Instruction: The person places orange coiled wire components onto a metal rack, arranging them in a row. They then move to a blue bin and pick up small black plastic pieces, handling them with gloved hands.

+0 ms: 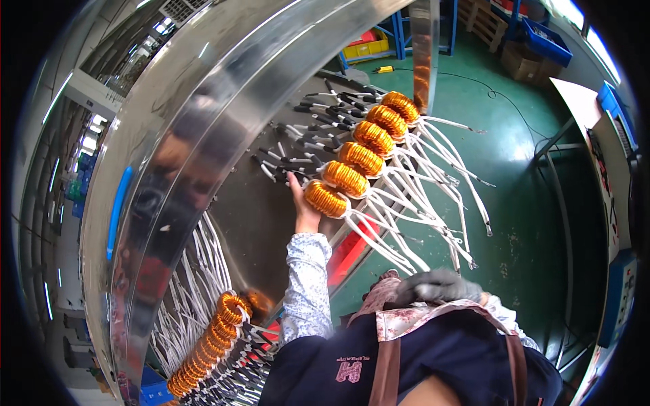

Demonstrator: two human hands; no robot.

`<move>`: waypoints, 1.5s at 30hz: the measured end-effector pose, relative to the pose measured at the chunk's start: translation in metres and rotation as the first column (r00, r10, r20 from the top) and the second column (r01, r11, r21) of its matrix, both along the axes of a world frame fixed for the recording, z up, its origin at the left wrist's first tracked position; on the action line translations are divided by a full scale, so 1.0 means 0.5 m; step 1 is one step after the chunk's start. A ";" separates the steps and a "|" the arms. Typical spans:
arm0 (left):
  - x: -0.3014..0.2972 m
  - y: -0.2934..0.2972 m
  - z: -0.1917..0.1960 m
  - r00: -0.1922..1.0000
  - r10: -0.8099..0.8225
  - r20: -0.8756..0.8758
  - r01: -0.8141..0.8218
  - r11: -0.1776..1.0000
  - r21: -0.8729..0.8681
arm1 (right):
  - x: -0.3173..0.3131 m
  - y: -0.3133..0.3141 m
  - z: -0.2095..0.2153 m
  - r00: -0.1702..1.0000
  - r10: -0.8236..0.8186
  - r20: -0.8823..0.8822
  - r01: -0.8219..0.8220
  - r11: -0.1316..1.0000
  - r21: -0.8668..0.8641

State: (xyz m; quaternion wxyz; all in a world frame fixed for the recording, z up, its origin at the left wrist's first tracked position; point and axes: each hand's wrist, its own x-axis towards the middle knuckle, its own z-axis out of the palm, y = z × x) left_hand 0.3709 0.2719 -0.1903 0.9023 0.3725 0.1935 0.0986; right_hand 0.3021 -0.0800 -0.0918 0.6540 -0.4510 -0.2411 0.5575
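My left hand (pixel 306 211), bare, reaches onto the dark shelf and lies against the near end of a row of copper-wound ring coils. The nearest coil (pixel 326 198) touches its right side. One finger stretches along the coil toward the black-sleeved leads (pixel 274 166); the coil hides the others. Several more coils (pixel 362 160) run away from it along the shelf edge, white leads (pixel 406 210) hanging over the right side. In a grey glove, my right hand (pixel 437 287) is held near my flowered apron, blurred, its fingers unclear.
A curved metal frame (pixel 237 88) arches over the shelf. At lower left stands a long stack of similar coils (pixel 210 345) with many leads. A red strip (pixel 353 252) follows the shelf edge. Across the green floor (pixel 535 223) lies a cable; a workbench (pixel 596 155) is at right.
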 end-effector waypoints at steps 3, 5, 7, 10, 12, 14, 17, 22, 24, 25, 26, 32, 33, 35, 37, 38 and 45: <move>0.004 0.024 -0.030 0.998 -0.025 -0.053 0.027 0.999 0.021 | 0.047 -0.024 0.023 0.888 -0.328 0.322 0.349 0.937 -0.009; 0.007 0.023 -0.031 0.998 -0.039 -0.041 0.041 0.999 0.030 | 0.107 0.005 0.043 0.392 -0.315 0.864 0.566 0.823 0.043; 0.013 0.014 -0.022 0.998 -0.047 -0.041 0.049 0.998 0.044 | 0.165 0.031 -0.007 -0.203 -0.024 0.979 0.650 0.744 0.153; 0.003 0.041 -0.067 0.990 0.128 0.059 -0.135 0.983 0.123 | 0.169 0.068 -0.089 0.078 0.047 0.996 0.662 0.745 -0.087; -0.007 -0.035 -0.010 0.967 0.242 0.086 -0.256 0.931 0.260 | 0.119 0.078 -0.096 0.128 0.224 0.966 0.631 0.733 -0.254; -0.020 -0.031 -0.037 0.918 0.394 0.056 -0.390 0.862 0.324 | 0.087 0.089 -0.144 0.066 0.268 0.961 0.628 0.737 -0.249; -0.037 -0.070 -0.007 0.931 0.359 0.064 -0.354 0.847 0.397 | 0.115 0.074 -0.280 -0.176 0.121 0.977 0.587 0.810 0.006; -0.116 -0.093 0.023 0.942 0.308 0.137 -0.336 0.829 0.447 | 0.112 0.047 -0.255 -0.055 -0.031 0.998 0.568 0.821 0.057; -0.165 -0.121 0.051 0.950 0.256 0.179 -0.313 0.789 0.530 | 0.100 0.019 -0.224 -0.042 -0.166 0.985 0.573 0.804 0.160; -0.189 -0.141 0.058 0.957 0.231 0.177 -0.290 0.809 0.512 | 0.090 -0.001 -0.216 -0.048 -0.194 0.980 0.577 0.795 0.186; -0.210 -0.153 0.074 0.962 0.202 0.183 -0.268 0.822 0.503 | 0.079 -0.014 -0.201 -0.059 -0.235 0.970 0.582 0.781 0.225; -0.387 -0.185 0.141 0.974 0.172 0.148 -0.227 0.724 0.652 | -0.008 0.006 -0.079 -0.047 -0.592 0.805 0.705 0.551 0.446; -0.417 -0.179 0.149 0.972 0.173 0.160 -0.234 0.768 0.595 | -0.026 0.024 -0.047 0.007 -0.641 0.768 0.670 0.573 0.472; -0.471 -0.175 0.150 0.975 0.175 0.136 -0.222 0.790 0.571 | -0.058 0.061 -0.026 0.227 -0.712 0.665 0.562 0.653 0.507; -0.533 -0.163 0.137 0.977 0.180 0.117 -0.214 0.791 0.573 | -0.093 0.117 0.043 0.601 -0.483 0.636 0.414 0.869 0.269; -0.561 -0.152 0.125 0.980 0.160 0.114 -0.197 0.805 0.560 | -0.110 0.158 0.068 0.752 -0.330 0.570 0.289 0.943 0.165; -0.684 -0.132 0.024 0.970 0.243 0.005 -0.155 0.602 0.783 | -0.130 0.641 -0.100 0.989 0.147 -0.022 -0.146 0.989 0.037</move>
